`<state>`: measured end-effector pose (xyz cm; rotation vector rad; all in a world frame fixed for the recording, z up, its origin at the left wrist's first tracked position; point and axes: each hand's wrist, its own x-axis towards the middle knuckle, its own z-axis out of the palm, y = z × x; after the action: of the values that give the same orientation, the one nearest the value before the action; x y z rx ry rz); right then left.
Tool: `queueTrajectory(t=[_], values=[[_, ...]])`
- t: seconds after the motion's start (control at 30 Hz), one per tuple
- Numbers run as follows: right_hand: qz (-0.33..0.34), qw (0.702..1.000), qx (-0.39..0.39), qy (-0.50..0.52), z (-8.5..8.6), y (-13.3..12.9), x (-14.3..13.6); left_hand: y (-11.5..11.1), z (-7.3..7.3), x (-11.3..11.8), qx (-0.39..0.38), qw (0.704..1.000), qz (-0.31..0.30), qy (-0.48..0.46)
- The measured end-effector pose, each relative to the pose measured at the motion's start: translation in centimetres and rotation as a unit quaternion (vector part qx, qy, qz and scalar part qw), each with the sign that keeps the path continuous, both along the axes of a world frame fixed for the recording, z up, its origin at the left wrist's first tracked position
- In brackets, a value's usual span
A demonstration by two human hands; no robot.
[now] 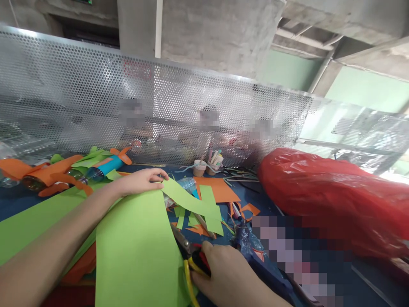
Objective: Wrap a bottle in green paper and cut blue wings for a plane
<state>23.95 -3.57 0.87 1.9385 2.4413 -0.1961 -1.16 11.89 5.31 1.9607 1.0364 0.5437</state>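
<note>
My left hand (142,181) is closed on the far edge of a large light-green paper sheet (136,247), thumb and fingers pinching it. From that end a narrow green strip (188,200) curls away to the right. My right hand (223,268) grips scissors (191,260) with yellow and red handles. Their dark blades lie along the sheet's right edge, pointing away from me; part of them is hidden by the paper. Green and orange scraps (200,230) lie just beyond the blades.
At the left, bottles wrapped in orange (53,172) and blue (108,166) paper lie beside more green sheets. Two cups (200,168) stand by the perforated metal screen (179,102). An orange sheet (217,189) lies behind the scraps. A red plastic bag (326,196) bulges at the right.
</note>
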Motion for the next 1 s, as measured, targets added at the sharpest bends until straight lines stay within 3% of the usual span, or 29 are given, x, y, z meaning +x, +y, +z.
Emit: queueTrajectory(t=[0.13,0.3,0.4,0.67,1.0], values=[[0.047,0.998,0.007,0.031,0.8,-0.4,-0.1,0.0,-0.1,0.3,0.006,0.999,-0.032,-0.008],[0.117,0.972,0.144,0.144,0.8,1.0,0.9,-0.7,0.5,0.9,0.020,0.997,-0.070,-0.015],[0.128,0.965,0.183,0.139,0.5,2.6,2.3,-1.5,1.1,1.0,0.023,0.995,-0.098,-0.015],[0.193,0.957,0.068,0.207,0.2,5.0,4.0,-2.9,2.6,0.6,0.039,0.986,-0.156,-0.034],[0.213,0.947,0.061,0.231,-0.5,6.0,4.4,-2.9,3.1,0.5,0.044,0.985,-0.162,-0.027]])
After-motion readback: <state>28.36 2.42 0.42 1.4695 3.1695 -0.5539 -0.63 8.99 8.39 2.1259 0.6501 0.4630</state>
